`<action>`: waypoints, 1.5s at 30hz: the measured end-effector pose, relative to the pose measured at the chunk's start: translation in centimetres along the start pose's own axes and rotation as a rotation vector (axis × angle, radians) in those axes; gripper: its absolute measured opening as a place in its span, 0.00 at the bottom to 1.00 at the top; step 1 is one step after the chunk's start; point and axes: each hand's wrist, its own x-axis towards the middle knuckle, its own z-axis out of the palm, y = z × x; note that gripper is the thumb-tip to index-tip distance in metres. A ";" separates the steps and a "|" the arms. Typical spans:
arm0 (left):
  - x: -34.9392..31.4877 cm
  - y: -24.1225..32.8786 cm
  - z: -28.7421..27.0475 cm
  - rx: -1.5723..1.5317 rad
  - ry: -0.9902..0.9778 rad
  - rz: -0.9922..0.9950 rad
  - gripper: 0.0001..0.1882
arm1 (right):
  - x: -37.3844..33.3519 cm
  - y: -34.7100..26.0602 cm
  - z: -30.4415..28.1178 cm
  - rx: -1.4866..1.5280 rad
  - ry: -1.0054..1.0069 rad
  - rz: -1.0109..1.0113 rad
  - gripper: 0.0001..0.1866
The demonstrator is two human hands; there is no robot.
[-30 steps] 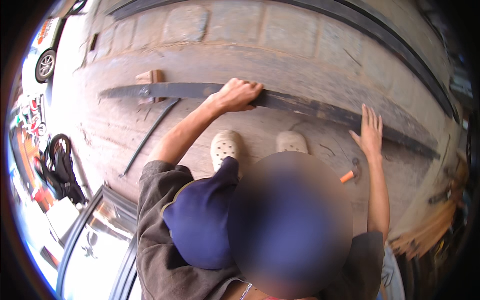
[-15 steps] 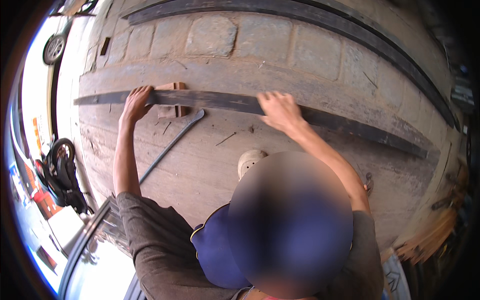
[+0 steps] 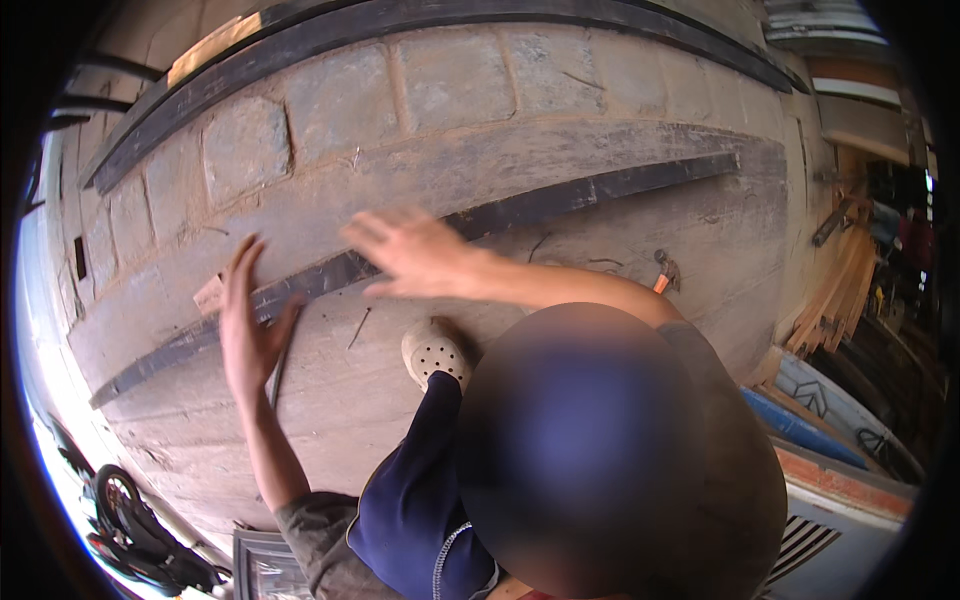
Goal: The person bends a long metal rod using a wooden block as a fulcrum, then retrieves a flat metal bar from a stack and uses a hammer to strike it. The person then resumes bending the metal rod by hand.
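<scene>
A long dark wooden beam lies across the plank surface, running from lower left to upper right. My left hand is over its left part, with fingers and thumb spread and nothing held. My right hand, somewhat blurred, hovers at the beam's middle with fingers stretched out and apart. Next to the left fingers, part of a reddish wooden block shows beyond the beam. A grey metal bar lies partly hidden behind my left wrist.
Bent nails, one a long nail, lie on the boards. A hammer with an orange handle rests at the right. Beyond the paving stones lies another dark beam. A wood pile stands far right, a motorcycle lower left.
Both hands have come off the beam and their fingers have spread. The view has turned, so the beam now slants up to the right, and the hammer shows more fully.
</scene>
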 end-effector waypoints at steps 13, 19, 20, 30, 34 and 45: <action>7.1 6.5 18.0 0.174 -0.335 0.386 0.23 | -27.0 21.4 -9.1 -0.544 -0.111 0.514 0.36; 5.7 6.2 14.8 0.221 -0.281 0.419 0.26 | -26.9 20.4 -12.6 -0.519 -0.207 0.308 0.32; 5.2 6.0 13.6 0.214 -0.293 0.418 0.25 | -26.9 19.4 -13.2 -0.499 -0.218 0.304 0.32; -1.3 -2.0 4.4 0.344 -0.428 0.206 0.22 | -19.5 8.3 -10.7 -0.400 -0.122 0.154 0.33; -4.0 -6.2 1.8 0.370 -0.238 0.143 0.27 | -15.0 5.6 -8.6 -0.350 -0.073 0.066 0.32; -1.9 -8.8 4.7 0.456 -0.356 0.129 0.28 | -12.3 9.9 -4.6 -0.260 -0.144 0.029 0.34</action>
